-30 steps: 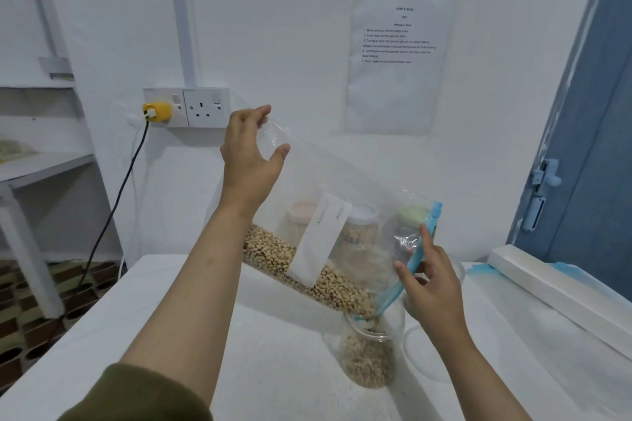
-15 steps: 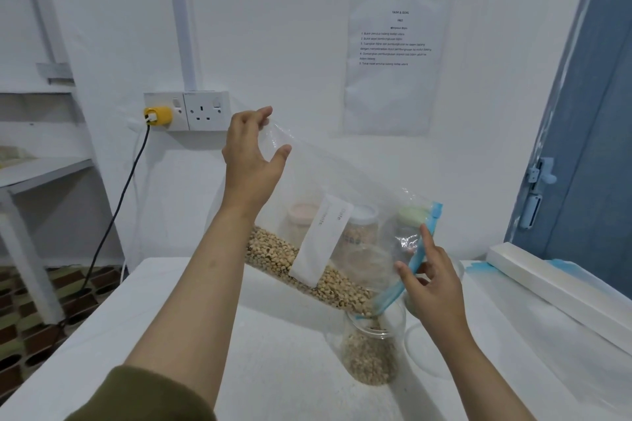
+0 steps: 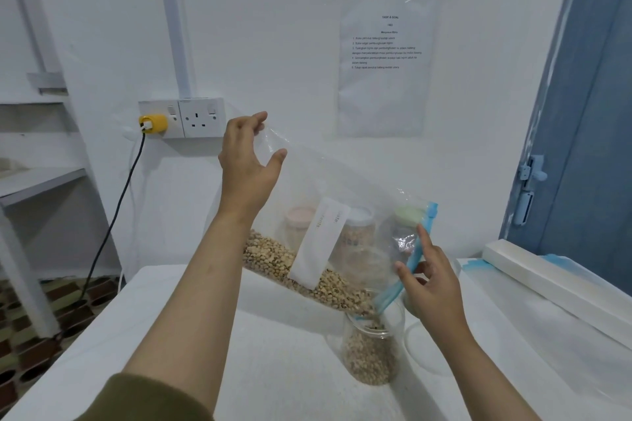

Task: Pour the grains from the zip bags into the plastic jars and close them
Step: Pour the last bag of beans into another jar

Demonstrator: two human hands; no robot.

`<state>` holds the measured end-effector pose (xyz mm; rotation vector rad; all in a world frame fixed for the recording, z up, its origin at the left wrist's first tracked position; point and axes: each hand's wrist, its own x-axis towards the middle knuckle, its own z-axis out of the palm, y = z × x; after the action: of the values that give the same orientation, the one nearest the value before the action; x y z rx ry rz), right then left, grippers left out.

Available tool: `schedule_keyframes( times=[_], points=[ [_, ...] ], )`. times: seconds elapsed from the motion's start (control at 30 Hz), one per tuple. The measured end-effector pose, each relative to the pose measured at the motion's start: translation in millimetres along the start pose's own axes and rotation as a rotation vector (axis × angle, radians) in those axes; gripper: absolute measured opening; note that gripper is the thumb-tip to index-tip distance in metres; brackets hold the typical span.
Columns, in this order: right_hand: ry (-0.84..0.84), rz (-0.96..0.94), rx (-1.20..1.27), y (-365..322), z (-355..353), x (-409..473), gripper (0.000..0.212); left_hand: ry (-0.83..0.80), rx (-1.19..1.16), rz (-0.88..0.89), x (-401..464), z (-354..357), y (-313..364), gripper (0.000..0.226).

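A clear zip bag (image 3: 342, 188) with a white label and a blue zip edge hangs tilted over the white table (image 3: 273, 352). My left hand (image 3: 246, 164) pinches its raised bottom corner. My right hand (image 3: 431, 280) holds the blue zip mouth low, at the rim of an open clear plastic jar (image 3: 372, 349). Pale tan grains (image 3: 307, 273) lie along the bag's lower side and run down into the jar, which is partly filled. Seen through the bag, three lidded jars stand behind: pink lid (image 3: 301, 215), white lid (image 3: 359, 219), green lid (image 3: 408, 215).
A clear round lid (image 3: 424, 349) lies on the table right of the open jar. A long white box (image 3: 547, 280) lies along the right edge beside a blue door (image 3: 595, 147). A wall socket with a yellow plug (image 3: 152, 123) and black cable is at left, above a shelf.
The bag and both hands have held nearly the same pose. Grains have kept sliding down toward the bag's mouth into the jar.
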<state>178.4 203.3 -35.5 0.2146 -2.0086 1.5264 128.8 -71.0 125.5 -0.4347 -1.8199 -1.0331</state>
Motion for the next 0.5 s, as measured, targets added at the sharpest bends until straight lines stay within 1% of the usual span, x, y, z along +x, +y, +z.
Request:
schedule_keyframes(
  times=[0.5],
  points=[
    [0.012, -0.002, -0.012, 2.4, 1.0, -0.4, 0.069, -0.003, -0.001, 0.018, 0.0, 1.1, -2.1, 0.056]
  ],
)
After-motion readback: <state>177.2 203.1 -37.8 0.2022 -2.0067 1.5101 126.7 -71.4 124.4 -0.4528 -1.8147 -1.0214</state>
